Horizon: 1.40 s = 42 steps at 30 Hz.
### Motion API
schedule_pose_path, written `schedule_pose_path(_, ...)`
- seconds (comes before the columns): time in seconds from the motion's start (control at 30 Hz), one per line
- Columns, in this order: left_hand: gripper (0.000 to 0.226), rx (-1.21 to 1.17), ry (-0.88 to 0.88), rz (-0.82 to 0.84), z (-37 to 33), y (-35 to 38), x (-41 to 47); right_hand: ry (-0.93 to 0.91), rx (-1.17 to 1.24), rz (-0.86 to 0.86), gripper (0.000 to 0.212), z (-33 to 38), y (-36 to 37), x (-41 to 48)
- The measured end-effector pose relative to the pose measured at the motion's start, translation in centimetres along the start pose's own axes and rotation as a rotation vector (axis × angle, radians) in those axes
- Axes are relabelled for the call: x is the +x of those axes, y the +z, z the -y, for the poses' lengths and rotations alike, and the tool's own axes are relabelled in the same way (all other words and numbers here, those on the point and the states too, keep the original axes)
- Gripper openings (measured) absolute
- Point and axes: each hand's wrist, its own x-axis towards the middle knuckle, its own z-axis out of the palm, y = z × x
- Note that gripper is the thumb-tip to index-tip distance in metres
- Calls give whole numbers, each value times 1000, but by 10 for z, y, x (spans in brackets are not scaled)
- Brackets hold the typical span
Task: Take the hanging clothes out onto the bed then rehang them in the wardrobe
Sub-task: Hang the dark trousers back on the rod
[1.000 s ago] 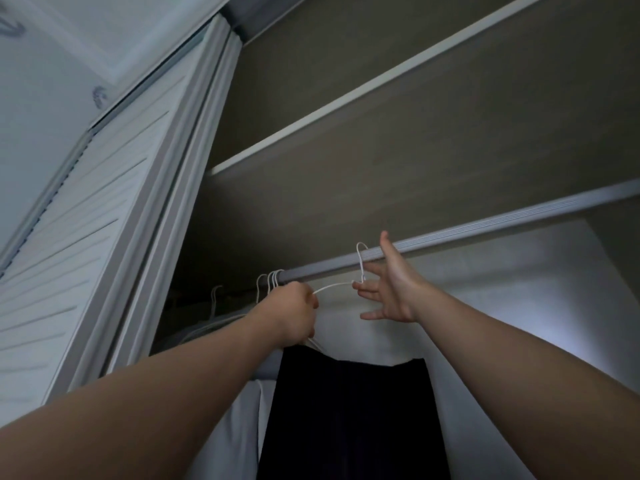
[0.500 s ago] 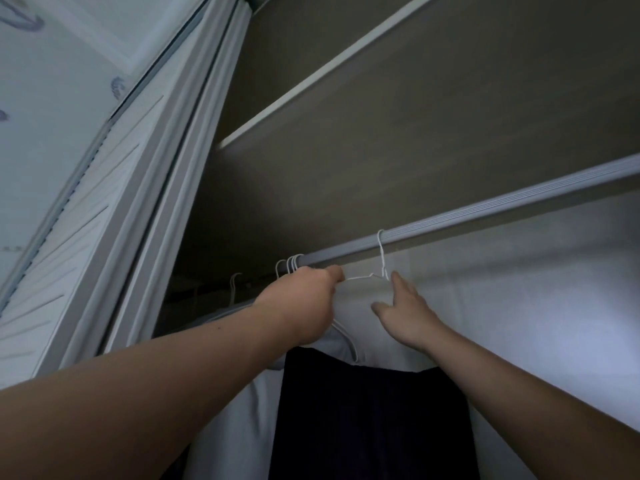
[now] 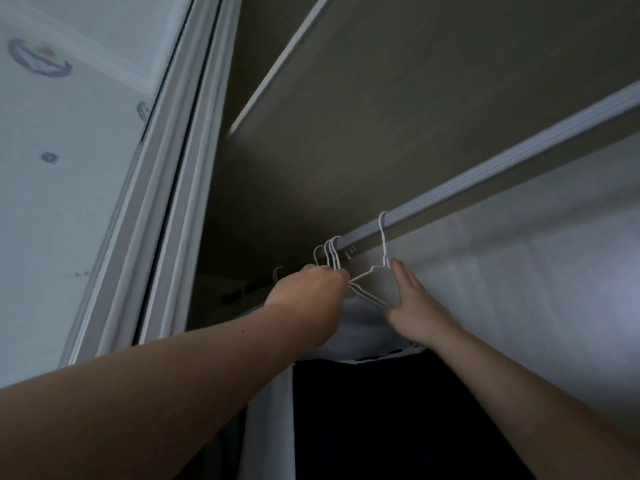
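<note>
Overhead, the wardrobe shelf (image 3: pixel 415 116) and door (image 3: pixel 156 237) frame the rail (image 3: pixel 502 161), which climbs to my right with the white hanger (image 3: pixel 382 237) hooked over it, wire shoulders lying across between my 2 hands, dark garment (image 3: pixel 381 410) hanging below. My left hand (image 3: pixel 311 292) is curled tight on the hanger's left shoulder beside other hooks (image 3: pixel 330 252); my right hand (image 3: pixel 412 306), fingers straight, touches the wire just under the hook, so I judge it nearer for any lift

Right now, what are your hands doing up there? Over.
Left hand grips white hanger by its shoulder. Right hand open, fingers touching its neck. Hook over the rail, dark garment below. Other hangers bunched close beside it.
</note>
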Motion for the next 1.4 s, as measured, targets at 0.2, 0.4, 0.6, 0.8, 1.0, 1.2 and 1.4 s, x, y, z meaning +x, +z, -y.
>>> schedule_pose_path(0.2,39,111,-103,125,19,10,13,12,68,48,91,5,42,22)
schedule_pose_path(0.4,40,173,-182,241,33,20,13,36,236,75,86,9,76,44)
schedule_pose_path(0.6,44,218,-199,279,31,19,13,64,280,97,81,11,87,49)
schedule_pose_path(0.8,48,191,-210,284,19,4,1,121,295,164,82,19,63,38)
schedule_pose_path(1.0,63,335,-63,152,23,-20,-39,85,324,151,65,40,29,11)
schedule_pose_path(1.2,56,327,25,-246,41,-93,-103,-73,451,9,65,118,-10,-26)
schedule_pose_path(1.4,58,394,-80,-272,84,-180,-213,-352,510,13,62,242,-23,-108)
